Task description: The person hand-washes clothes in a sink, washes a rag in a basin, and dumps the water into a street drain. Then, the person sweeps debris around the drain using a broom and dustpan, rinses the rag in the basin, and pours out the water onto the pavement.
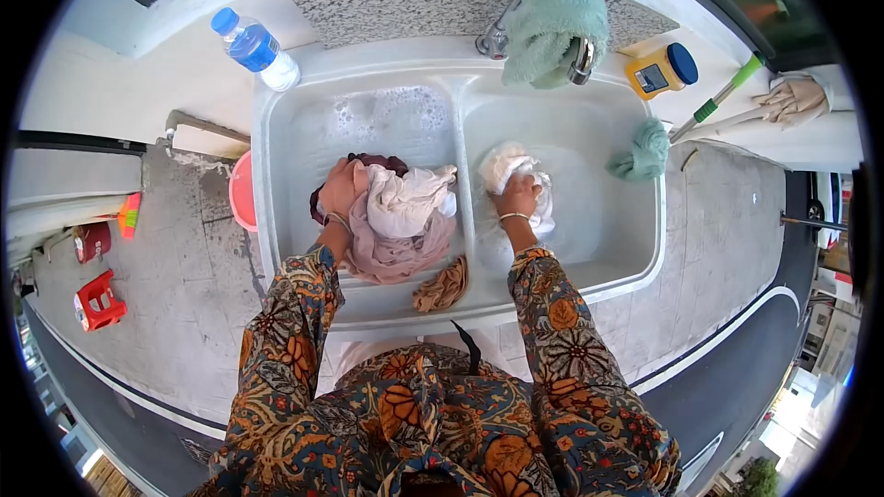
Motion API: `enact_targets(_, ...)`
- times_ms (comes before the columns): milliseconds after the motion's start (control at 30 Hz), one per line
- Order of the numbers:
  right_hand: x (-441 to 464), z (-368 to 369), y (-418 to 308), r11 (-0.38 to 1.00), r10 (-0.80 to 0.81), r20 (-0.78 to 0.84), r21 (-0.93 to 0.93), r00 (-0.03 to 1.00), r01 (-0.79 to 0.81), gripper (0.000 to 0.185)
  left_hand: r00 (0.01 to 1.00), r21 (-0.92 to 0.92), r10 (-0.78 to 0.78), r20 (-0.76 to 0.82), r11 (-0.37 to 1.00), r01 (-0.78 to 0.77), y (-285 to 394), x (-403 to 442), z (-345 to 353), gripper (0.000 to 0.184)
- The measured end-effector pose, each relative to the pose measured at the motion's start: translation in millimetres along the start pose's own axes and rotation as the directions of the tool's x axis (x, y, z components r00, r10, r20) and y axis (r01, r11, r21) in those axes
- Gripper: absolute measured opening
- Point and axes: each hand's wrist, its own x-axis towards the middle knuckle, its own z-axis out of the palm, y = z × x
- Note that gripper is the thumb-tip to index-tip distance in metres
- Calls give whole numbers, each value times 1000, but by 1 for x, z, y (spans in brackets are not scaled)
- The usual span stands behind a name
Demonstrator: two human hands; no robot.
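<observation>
In the sink's left basin lies a pile of wet laundry: a dusty-pink cloth (396, 253), a white cloth (405, 201) on top of it and a dark maroon cloth (379, 162) behind. My left hand (345, 186) grips the pile's left side, its fingers curled into the pink cloth. Over in the right basin, my right hand (517, 195) is closed on a wet white cloth (509, 164) in shallow water. Both wrists wear a thin bracelet. A bunched brown cloth (442, 285) rests at the left basin's front right corner, apart from both hands.
The two-basin sink (463, 129) has suds at its back left. A green towel (557, 23) drapes the faucet (583, 60). A bottle (258, 48), a yellow jar (661, 72) and a green cloth (642, 152) sit around the rim. A pink basin (243, 191) and red stool (99, 302) stand left.
</observation>
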Motion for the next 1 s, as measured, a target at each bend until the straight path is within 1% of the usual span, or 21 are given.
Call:
enact_targets(33,19,11,14,993,-83,-250,64,965,102,45,999,-11,20,-26,1000,-20,-5,1,3,35)
enact_targets(100,26,-27,26,814,-102,-17,573,995,93,33,1000,-52,19,-10,998,-19,0,-1,-1,36)
enact_targets(200,3,-75,27,501,-214,-51,852,976,154,23,999,-19,7,51,1000,-6,14,-5,-16,37)
enact_targets(300,-45,-152,-1,302,-383,-182,902,905,310,27,997,-35,59,39,998,-58,21,-8,-23,37)
enact_targets(333,-59,-177,-13,250,-456,-165,919,874,304,29,996,-27,48,75,999,-46,25,-9,-29,39)
enact_targets(400,-86,-217,-45,142,-596,-140,951,790,276,32,994,-97,105,0,990,-105,26,-10,-31,43)
enact_targets(433,-100,-232,-62,130,-653,-208,917,728,378,33,990,-131,133,-38,982,-137,25,-9,-32,45)
enact_targets(467,-116,-244,-78,114,-704,-265,873,658,474,34,973,-364,129,193,930,-51,17,3,-39,55)
enact_targets(500,-121,-239,-91,99,-756,-241,876,608,472,35,942,-614,94,322,778,132,17,6,-47,57)
enact_targets(533,-127,-235,-103,85,-804,-216,880,554,467,36,889,-773,98,447,542,329,18,6,-60,60)
enact_targets(567,-125,-223,-114,85,-850,-125,926,511,368,38,823,-825,147,550,252,506,19,9,-74,62)
enact_targets(600,-128,-216,-122,141,-901,-105,846,422,514,40,760,-767,113,639,34,640,25,13,-90,67)
enact_targets(633,-134,-207,-129,178,-940,-66,741,335,647,43,762,-751,101,639,-130,647,23,13,-98,69)
enact_targets(700,-157,-170,-141,324,-873,-234,377,428,868,55,738,-719,132,662,-167,675,33,-6,-124,67)
enact_targets(733,-172,-169,-145,445,-858,-289,-8,424,895,66,831,-839,119,544,58,541,32,-18,-121,62)
enact_targets(767,-180,-153,-150,444,-835,-336,56,436,894,66,917,-864,74,392,372,340,29,-33,-115,59)
enact_targets(800,-182,-129,-156,446,-804,-385,115,454,887,66,970,-757,97,221,645,108,28,-48,-106,56)
enact_targets(833,-184,-113,-156,464,-760,-426,170,490,869,66,980,-545,187,69,830,-120,34,-60,-95,54)
enact_targets(900,-194,-101,-159,517,-685,-466,231,560,824,62,999,-543,-19,-44,840,-8,54,-78,-100,48)
enact_targets(933,-193,-97,-164,499,-662,-531,214,529,840,53,990,-555,-67,-125,832,-13,49,-82,-85,44)
enact_targets(1000,-184,-91,-171,493,-679,-498,237,540,837,48,977,-513,-72,-200,857,-42,35,-81,-68,41)
